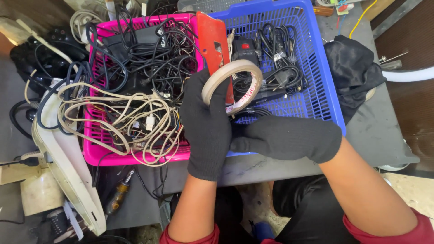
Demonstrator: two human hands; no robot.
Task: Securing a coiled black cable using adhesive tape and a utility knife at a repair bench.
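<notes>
I see the left hand point(207, 122) in a black glove, its fingers point(212, 92) closed around the lower rim of a roll of tape point(233, 83); the thumb side passes through the ring, and the roll stands upright above the place where two baskets meet. The right hand point(289, 138), also gloved, lies at 3 o'clock from the left one; its fingers point(242, 140) are pressed together and touch the left hand, holding nothing that I can see. At 12 o'clock from the roll an orange flat piece point(213, 40) leans on the basket walls. At 9 o'clock is the pink basket point(92, 153), full of black and cream cables point(131, 115); at 2 o'clock is the blue basket point(327, 99), with black cables and adapters point(271, 54) inside; at 3 o'clock of it a black cloth point(355, 72) lies on the grey table point(384, 135).
</notes>
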